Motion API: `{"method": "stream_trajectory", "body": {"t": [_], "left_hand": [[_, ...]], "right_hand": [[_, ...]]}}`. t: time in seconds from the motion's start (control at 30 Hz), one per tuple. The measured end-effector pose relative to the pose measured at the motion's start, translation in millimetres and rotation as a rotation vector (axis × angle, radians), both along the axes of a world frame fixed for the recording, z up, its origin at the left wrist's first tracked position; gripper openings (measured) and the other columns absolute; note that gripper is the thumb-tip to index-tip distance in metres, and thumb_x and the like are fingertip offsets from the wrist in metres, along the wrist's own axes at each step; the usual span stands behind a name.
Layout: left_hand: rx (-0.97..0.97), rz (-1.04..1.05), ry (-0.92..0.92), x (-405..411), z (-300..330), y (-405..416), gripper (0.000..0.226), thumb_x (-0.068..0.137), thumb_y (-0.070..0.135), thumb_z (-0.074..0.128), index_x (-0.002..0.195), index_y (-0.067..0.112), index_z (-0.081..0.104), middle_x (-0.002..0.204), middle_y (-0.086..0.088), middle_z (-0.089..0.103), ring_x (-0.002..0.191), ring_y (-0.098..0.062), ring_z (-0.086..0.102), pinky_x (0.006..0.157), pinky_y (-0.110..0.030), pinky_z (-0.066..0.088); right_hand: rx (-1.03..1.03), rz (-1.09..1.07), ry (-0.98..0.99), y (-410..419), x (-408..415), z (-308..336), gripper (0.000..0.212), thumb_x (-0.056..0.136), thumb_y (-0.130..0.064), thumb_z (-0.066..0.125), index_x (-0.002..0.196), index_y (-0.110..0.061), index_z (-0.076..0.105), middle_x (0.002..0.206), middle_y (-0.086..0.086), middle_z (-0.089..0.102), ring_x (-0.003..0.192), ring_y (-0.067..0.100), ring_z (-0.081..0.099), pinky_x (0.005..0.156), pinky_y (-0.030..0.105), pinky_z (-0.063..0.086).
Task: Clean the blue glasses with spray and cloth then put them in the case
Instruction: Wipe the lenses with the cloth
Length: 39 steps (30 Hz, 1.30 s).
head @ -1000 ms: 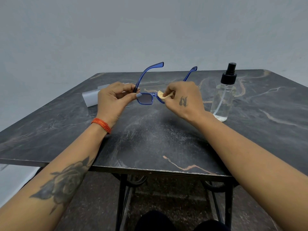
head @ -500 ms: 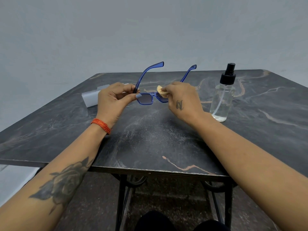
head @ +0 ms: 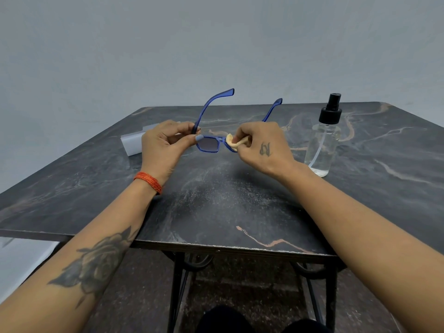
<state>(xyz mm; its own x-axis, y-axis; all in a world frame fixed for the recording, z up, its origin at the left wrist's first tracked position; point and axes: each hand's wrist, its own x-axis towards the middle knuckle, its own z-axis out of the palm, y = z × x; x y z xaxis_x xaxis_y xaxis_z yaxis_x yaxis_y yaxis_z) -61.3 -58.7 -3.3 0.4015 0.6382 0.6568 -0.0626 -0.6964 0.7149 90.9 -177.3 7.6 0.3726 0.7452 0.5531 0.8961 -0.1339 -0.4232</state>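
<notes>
Nearest, two bare forearms reach forward over a dark, marble-patterned table (head: 216,212) with pale and rust-coloured veins, a matte dusty sheen and black metal legs. One forearm carries a rose tattoo, and an orange thread band (head: 148,181) circles that wrist. Further on, the left hand (head: 163,146) pinches the blue glasses (head: 208,144) at the corner where one arm meets the front, thumb and fingers closed on the glossy, translucent plastic frame. They are held above the table, the rectangular tinted lenses toward the person and both slim arms pointing up and away. The right hand (head: 260,146), with a small tattoo on its back, has fingers curled round a small, soft, cream-yellow cloth (head: 232,142) and presses it against the other lens. Right of that hand stands a clear cylindrical spray bottle (head: 323,143) with a black pump top. Behind the left hand lies a pale grey, smooth-sided case (head: 133,144), partly hidden.
</notes>
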Motion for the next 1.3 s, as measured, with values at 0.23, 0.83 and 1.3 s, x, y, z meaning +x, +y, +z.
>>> {"method": "stream_trajectory", "body": {"t": [0.23,0.83,1.3], "left_hand": [[-0.064,-0.006,-0.041,-0.4,0.9,-0.1,0.018,0.073,0.011,0.075,0.090,0.015,0.070,0.088,-0.005,0.067,0.088,-0.026,0.067,0.086,-0.042,0.054],[-0.315,-0.037,-0.134,1.8,2.8,0.0,0.025,0.075,0.004,0.071,0.099,0.003,0.067,0.085,-0.010,0.067,0.078,-0.018,0.067,0.076,-0.025,0.057],[-0.959,-0.311,-0.289,2.6,7.7,5.3,0.008,0.088,-0.005,0.049,0.087,-0.005,0.056,0.066,-0.009,0.071,0.064,-0.015,0.070,0.059,-0.022,0.057]], "right_hand": [[-0.010,-0.105,-0.264,-1.1,4.0,-1.7,0.018,0.085,-0.012,0.049,0.095,-0.008,0.063,0.092,0.007,0.064,0.085,0.026,0.057,0.064,0.029,0.038],[0.120,-0.031,-0.133,2.0,2.4,-6.5,0.016,0.081,-0.006,0.054,0.093,-0.008,0.064,0.089,0.011,0.063,0.078,0.027,0.055,0.065,0.028,0.036],[0.614,0.017,0.148,3.6,-3.8,3.0,0.024,0.082,-0.004,0.054,0.104,-0.011,0.060,0.093,-0.001,0.065,0.085,0.011,0.061,0.069,0.013,0.050]]}}
